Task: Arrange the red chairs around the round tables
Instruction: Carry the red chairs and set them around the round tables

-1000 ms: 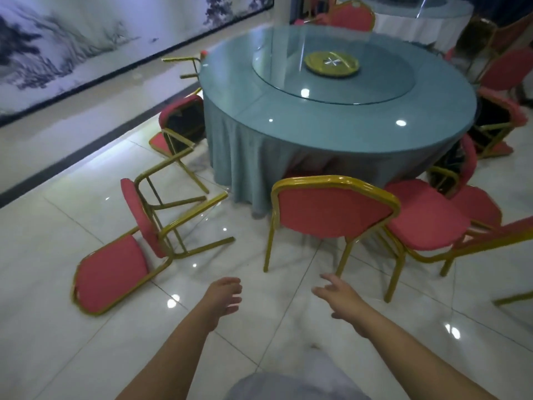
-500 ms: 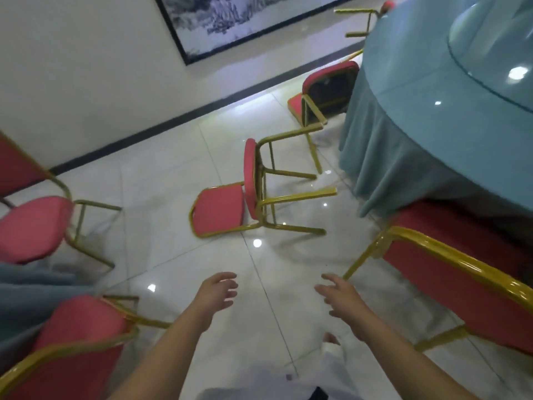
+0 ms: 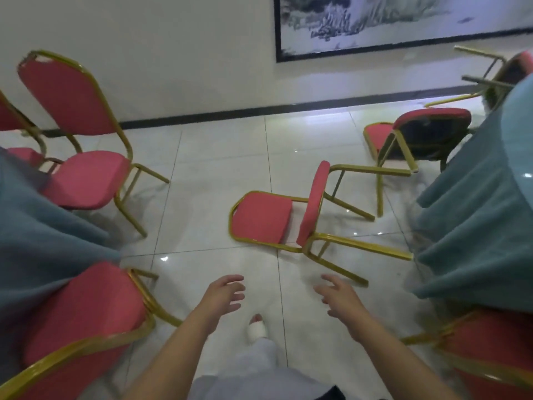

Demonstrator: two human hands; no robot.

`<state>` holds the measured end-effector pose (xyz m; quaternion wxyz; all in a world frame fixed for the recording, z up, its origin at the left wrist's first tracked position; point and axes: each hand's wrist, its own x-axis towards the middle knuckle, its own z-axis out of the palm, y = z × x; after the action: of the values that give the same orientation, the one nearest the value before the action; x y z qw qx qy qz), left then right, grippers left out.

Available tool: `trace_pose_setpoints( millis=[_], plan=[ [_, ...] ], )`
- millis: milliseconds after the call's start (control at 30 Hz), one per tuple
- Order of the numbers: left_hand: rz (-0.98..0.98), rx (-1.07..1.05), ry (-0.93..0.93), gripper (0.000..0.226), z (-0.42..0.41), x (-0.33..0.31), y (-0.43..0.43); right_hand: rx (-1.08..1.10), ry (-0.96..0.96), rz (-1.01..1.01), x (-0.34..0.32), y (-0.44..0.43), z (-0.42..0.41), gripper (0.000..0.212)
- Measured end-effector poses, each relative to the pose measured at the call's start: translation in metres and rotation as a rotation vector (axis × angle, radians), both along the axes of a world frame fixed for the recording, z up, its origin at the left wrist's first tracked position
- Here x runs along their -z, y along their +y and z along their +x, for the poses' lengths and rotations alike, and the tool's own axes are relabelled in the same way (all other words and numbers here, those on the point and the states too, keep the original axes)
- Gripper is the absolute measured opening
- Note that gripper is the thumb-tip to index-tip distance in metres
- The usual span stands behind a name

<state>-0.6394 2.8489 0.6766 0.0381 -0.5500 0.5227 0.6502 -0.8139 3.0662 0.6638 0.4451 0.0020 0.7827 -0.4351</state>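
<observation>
A red chair with a gold frame (image 3: 264, 220) lies tipped on its back on the white tile floor straight ahead, legs pointing right. Behind it a second fallen red chair (image 3: 418, 131) leans against the round table's teal cloth (image 3: 473, 220) at the right. My left hand (image 3: 223, 295) and my right hand (image 3: 339, 298) reach forward side by side, fingers relaxed, holding nothing, a short way in front of the tipped chair. Neither hand touches it.
Another teal-draped table (image 3: 34, 226) fills the left edge, with an upright red chair (image 3: 83, 151) beside it and one more (image 3: 83, 321) at the lower left. A red chair (image 3: 490, 350) stands at the lower right. A third overturned chair (image 3: 501, 73) lies by the wall under a framed painting (image 3: 375, 21).
The view has swung left from the round table toward the wall. The tipped chair now lies straight ahead and nearer. Both hands stay stretched out with nothing in them.
</observation>
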Motion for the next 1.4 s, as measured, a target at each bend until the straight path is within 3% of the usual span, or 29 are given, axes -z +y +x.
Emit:
trace_pose_setpoints(
  millis=[200,400,600,833,1033,1267,1400],
  plan=[
    [-0.019,0.104,0.016,0.023,-0.012,-0.013,-0.112,0.066,0.025,-0.008,-0.02,-0.105,-0.014,0.043],
    [0.035,0.149,-0.031,0.023,-0.014,-0.004,-0.188,0.004,0.043,-0.024,-0.034,-0.19,-0.037,0.025],
    [0.039,0.173,-0.015,0.021,-0.031,0.008,-0.278,-0.063,-0.006,0.011,-0.025,-0.3,-0.069,0.021],
    [-0.076,0.257,-0.104,0.025,-0.06,-0.008,-0.432,-0.152,-0.066,-0.044,-0.007,-0.473,-0.095,0.033],
    [-0.157,0.31,-0.231,0.022,-0.08,-0.029,-0.574,-0.143,-0.113,-0.137,-0.013,-0.613,-0.124,0.03],
    [-0.133,0.463,-0.195,0.021,-0.161,-0.015,-0.669,-0.046,-0.075,-0.063,-0.011,-0.658,-0.165,0.034],
    [-0.124,0.651,-0.162,0.02,-0.234,0.006,-0.703,0.189,-0.076,0.008,-0.002,-0.649,-0.176,0.028]
  ],
)
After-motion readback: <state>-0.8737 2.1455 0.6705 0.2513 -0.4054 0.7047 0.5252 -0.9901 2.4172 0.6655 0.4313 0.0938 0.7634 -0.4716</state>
